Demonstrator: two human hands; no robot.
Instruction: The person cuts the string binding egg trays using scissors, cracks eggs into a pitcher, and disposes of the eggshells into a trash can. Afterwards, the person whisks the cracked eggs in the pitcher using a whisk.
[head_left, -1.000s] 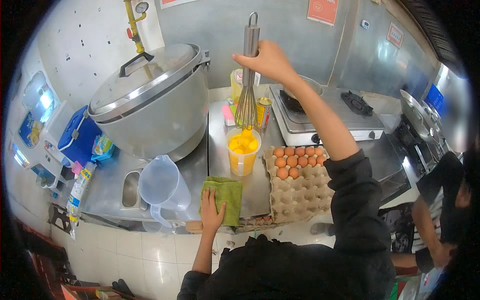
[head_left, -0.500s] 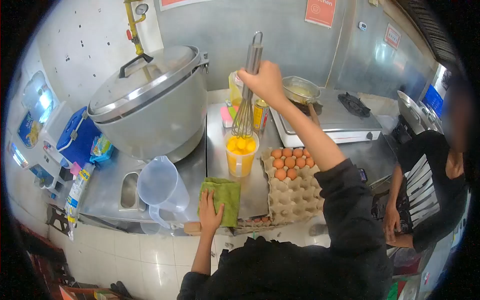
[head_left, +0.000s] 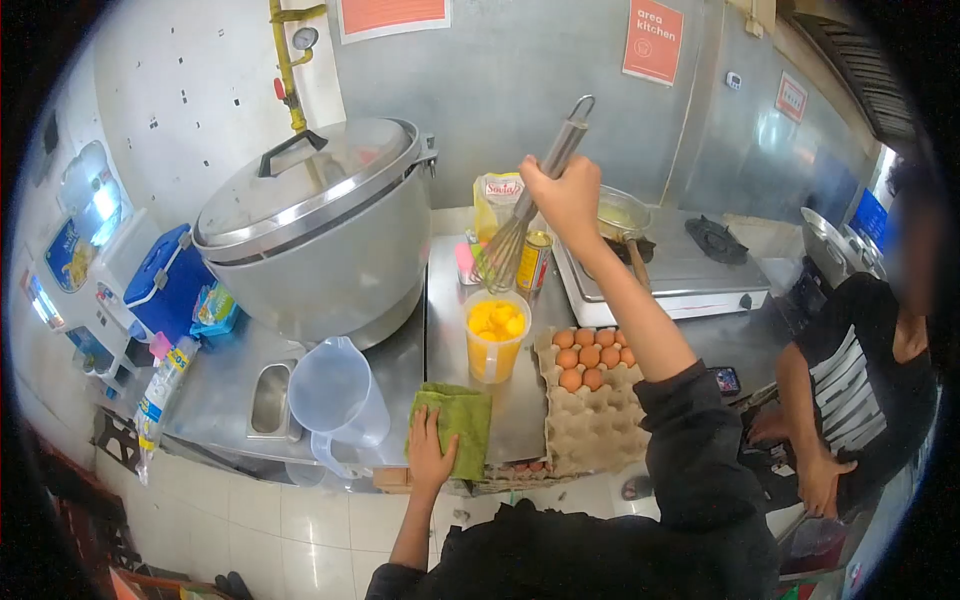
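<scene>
My right hand (head_left: 566, 200) is closed around the metal handle of a balloon whisk (head_left: 507, 245), which leans with its wires low and to the left. Those wires hang just above the rim of a clear measuring jug (head_left: 492, 358) full of yellow egg yolks (head_left: 497, 320). Fingers spread, my left hand (head_left: 430, 450) lies flat on a folded green cloth (head_left: 465, 430) at the counter's front edge. To the right of the jug, an egg tray (head_left: 595, 425) carries several brown eggs (head_left: 587, 357) in its far rows.
A big lidded pot (head_left: 320, 270) fills the back left. Near it stand a clear plastic pitcher (head_left: 340, 400) and a small metal pan (head_left: 272, 400). Behind are a can (head_left: 535, 262) and a gas stove (head_left: 670, 290) with a pan. Another person (head_left: 850, 370) is at the right.
The whisk has lifted out of the jug's mouth and tilted, its handle now leaning right. The view has shifted. My left hand stays on the cloth. The other person's hands have moved.
</scene>
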